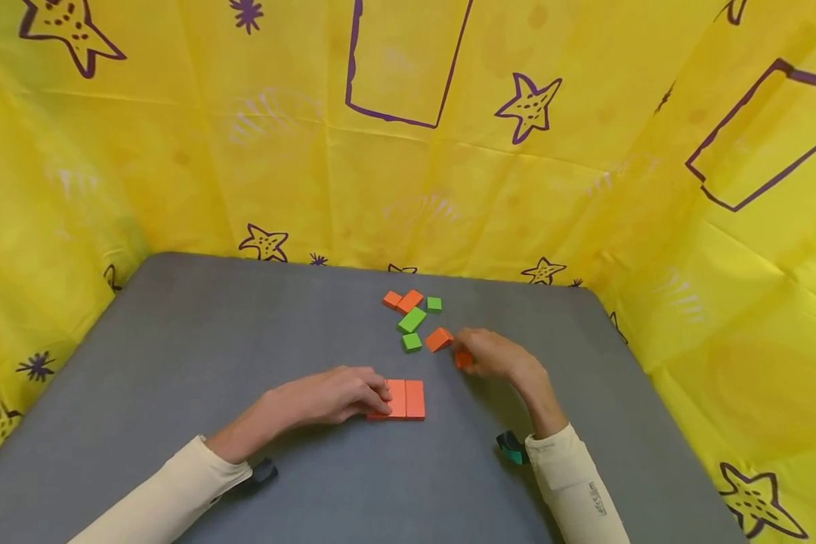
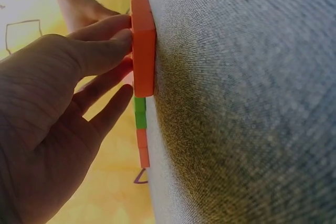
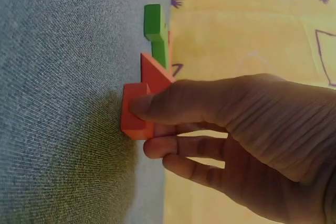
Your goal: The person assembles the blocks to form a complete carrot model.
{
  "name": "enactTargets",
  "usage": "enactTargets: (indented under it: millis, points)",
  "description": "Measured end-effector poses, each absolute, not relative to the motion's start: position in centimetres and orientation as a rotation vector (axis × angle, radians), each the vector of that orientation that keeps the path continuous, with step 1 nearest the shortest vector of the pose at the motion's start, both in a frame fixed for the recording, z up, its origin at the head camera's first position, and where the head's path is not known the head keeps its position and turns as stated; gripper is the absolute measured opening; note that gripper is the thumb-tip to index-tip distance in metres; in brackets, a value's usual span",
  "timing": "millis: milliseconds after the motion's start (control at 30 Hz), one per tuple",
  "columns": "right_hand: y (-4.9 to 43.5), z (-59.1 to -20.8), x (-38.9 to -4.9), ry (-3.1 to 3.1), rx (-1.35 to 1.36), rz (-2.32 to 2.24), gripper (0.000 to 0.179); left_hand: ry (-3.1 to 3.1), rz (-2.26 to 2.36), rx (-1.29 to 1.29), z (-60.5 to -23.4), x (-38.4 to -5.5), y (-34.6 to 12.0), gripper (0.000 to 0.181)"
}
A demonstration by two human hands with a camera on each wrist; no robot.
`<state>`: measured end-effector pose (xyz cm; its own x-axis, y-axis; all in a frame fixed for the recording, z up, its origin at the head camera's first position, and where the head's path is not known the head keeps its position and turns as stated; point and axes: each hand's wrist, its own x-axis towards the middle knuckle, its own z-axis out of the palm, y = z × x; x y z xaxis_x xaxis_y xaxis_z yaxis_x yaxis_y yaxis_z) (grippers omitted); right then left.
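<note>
Flat orange blocks (image 1: 415, 399) lie side by side on the grey table. My left hand (image 1: 343, 393) rests its thumb and fingertips on the left part of this row, hiding some of it; in the left wrist view the fingertips meet the upper face of an orange block (image 2: 144, 59). Farther right, my right hand (image 1: 493, 353) pinches a small orange block (image 3: 135, 109) between thumb and fingers, low at the table surface. An orange wedge-shaped block (image 1: 439, 339) sits just left of those fingers, its sloping side visible in the right wrist view.
Beyond the wedge lie green blocks (image 1: 412, 319), including a small green block (image 1: 412, 343) and another small green block (image 1: 434, 304). Two orange blocks (image 1: 409, 301) lie behind them. A yellow patterned cloth (image 1: 408, 189) hangs around the back and sides of the table (image 1: 245, 325).
</note>
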<state>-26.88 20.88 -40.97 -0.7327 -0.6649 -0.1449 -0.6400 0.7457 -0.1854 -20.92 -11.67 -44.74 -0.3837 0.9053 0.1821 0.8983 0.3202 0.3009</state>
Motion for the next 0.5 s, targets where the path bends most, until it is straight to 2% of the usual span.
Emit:
enactTargets:
  millis: [267, 500]
  points:
    - [20.4, -39.6, -25.5, 2.678, -0.965, -0.173, 0.017, 2.532, 0.591, 1.674, -44.6, -20.9, -11.6, 0.026]
    - [17.8, -38.0, -23.3, 2.550, -1.150, -0.205, 0.017, 2.536, 0.642, 1.649, -44.7, -21.1, -11.6, 0.022]
